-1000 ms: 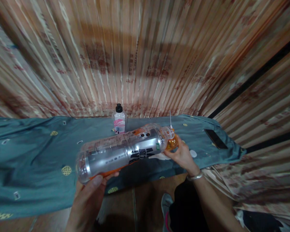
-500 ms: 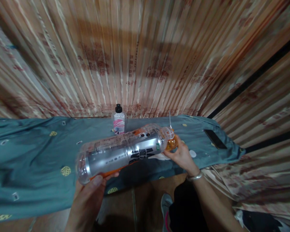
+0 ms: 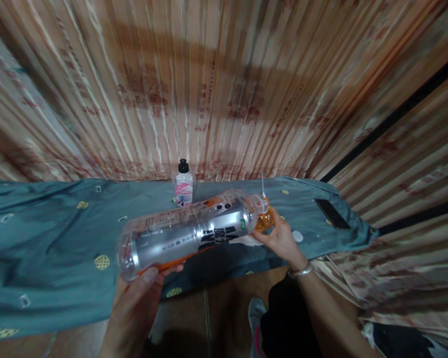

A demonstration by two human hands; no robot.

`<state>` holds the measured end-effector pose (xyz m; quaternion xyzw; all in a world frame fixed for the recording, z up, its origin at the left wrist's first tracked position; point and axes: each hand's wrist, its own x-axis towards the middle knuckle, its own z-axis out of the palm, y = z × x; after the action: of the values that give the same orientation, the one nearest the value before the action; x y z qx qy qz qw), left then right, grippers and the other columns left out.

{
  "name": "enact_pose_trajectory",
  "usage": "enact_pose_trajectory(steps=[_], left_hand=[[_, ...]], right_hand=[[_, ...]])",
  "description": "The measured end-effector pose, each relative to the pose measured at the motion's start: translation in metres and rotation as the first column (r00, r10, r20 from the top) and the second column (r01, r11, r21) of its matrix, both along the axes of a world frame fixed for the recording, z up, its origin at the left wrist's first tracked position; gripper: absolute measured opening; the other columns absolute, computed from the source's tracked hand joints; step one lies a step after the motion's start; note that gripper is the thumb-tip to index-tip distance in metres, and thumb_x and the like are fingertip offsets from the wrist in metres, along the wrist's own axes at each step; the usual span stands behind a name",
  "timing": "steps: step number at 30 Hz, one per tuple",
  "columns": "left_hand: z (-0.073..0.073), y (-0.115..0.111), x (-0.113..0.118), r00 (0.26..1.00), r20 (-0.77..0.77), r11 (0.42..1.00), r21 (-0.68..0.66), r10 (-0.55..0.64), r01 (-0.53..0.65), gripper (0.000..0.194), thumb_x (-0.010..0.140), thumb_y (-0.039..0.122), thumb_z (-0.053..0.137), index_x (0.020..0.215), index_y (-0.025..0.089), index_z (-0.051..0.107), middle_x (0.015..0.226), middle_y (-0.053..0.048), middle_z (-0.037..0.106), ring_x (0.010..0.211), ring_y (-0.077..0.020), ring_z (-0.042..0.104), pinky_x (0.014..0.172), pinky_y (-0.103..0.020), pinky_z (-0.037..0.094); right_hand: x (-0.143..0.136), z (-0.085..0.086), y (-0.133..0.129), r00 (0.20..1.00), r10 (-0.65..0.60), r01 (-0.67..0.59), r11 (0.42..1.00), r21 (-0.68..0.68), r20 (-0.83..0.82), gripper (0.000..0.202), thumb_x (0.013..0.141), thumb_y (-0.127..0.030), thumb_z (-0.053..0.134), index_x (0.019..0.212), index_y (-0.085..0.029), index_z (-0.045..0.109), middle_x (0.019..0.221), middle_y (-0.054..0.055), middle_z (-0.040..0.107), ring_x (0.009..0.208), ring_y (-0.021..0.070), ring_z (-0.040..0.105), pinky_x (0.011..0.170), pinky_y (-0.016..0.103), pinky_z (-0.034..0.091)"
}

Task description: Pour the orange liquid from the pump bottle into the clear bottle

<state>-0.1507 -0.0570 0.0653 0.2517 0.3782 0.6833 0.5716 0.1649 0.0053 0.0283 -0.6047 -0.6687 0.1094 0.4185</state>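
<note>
A large clear plastic bottle (image 3: 186, 236) with a silver and orange label lies tilted across the view, its neck to the right and slightly higher. My left hand (image 3: 142, 293) is closed around its base end from below, the thumb on the near side. My right hand (image 3: 280, 236) grips a small amber container (image 3: 265, 219) at the big bottle's mouth. The mouth overlaps the container; whether they touch I cannot tell. Just behind them stands a thin white tube (image 3: 262, 184), its lower end hidden. Some white material (image 3: 250, 241) shows below the bottle's neck.
A small clear bottle (image 3: 184, 189) with a black cap and pink label stands behind the big bottle. A dark phone (image 3: 332, 214) lies at the right on the green cloth (image 3: 63, 238). A white disc (image 3: 297, 236) is beside my right hand. Pleated curtains (image 3: 216, 99) hang behind.
The big bottle's base end has risen very slightly, and its label has turned a little. Both hands keep their grip in nearly the same place.
</note>
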Motion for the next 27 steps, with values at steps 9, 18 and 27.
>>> enact_pose_trajectory(steps=[9,18,27], left_hand=[[-0.0044,0.003,-0.0027,0.999,-0.032,0.999,0.026,-0.02,0.021,0.04,0.061,0.036,0.098,0.097,0.027,0.082,0.081,-0.001,0.081,0.075,-0.0269,0.079,0.065,-0.034,0.067],[-0.0049,0.0011,-0.0044,0.999,-0.034,0.999,0.035,-0.032,0.033,0.026,0.064,0.035,0.097,0.082,0.024,0.081,0.078,0.0,0.082,0.071,-0.0237,0.078,0.065,-0.031,0.067],[-0.0064,0.0018,-0.0064,0.996,-0.084,0.998,0.045,-0.034,0.038,0.025,0.065,0.038,0.097,0.077,0.023,0.081,0.083,-0.002,0.084,0.072,-0.0237,0.079,0.065,-0.031,0.067]], right_hand=[[-0.0003,-0.0003,0.0003,1.0,0.001,-0.001,1.0,0.008,-0.02,0.066,0.074,-0.049,0.083,0.132,-0.022,0.063,0.121,0.011,0.08,0.107,0.0323,0.077,0.098,0.047,0.062],[-0.0001,-0.0006,0.0011,1.0,0.004,-0.004,1.0,-0.002,-0.025,0.069,0.074,-0.049,0.084,0.133,-0.022,0.062,0.124,0.012,0.079,0.111,0.0331,0.077,0.1,0.048,0.061],[-0.0016,0.0014,0.0002,1.0,-0.003,0.003,1.0,0.007,-0.014,0.065,0.074,-0.049,0.084,0.13,-0.021,0.062,0.12,0.011,0.08,0.107,0.0318,0.078,0.096,0.046,0.062]])
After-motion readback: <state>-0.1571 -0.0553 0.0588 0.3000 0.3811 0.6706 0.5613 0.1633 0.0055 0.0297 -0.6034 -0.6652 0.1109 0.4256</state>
